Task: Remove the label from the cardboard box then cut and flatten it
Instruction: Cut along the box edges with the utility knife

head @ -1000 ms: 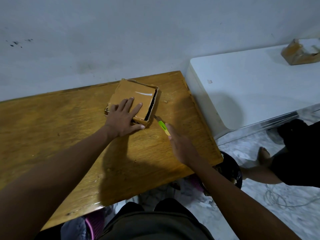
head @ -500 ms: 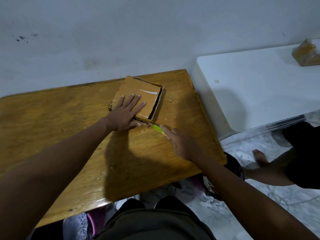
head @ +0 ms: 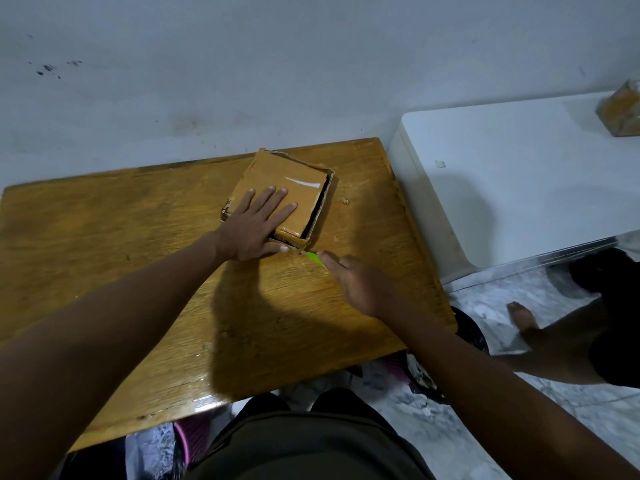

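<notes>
We look down on a wooden desk (head: 138,271) set against a pale wall (head: 242,71). A flat, tape-covered cardboard box (head: 298,188) lies near the desk's far edge, toward its far right corner, with a dark gap showing along its right side. Our left hand (head: 258,225) rests flat on the box, fingers straight and spread, thumb along the box's near edge. Our right hand (head: 356,282) grips a green-handled cutter (head: 313,257), fingers curled round it, its tip touching the box's near right corner. A small scrap (head: 344,201) lies just right of the box. Beside the desk stands a white surface (head: 502,174) carrying another taped parcel (head: 621,110) at the picture's right edge.
</notes>
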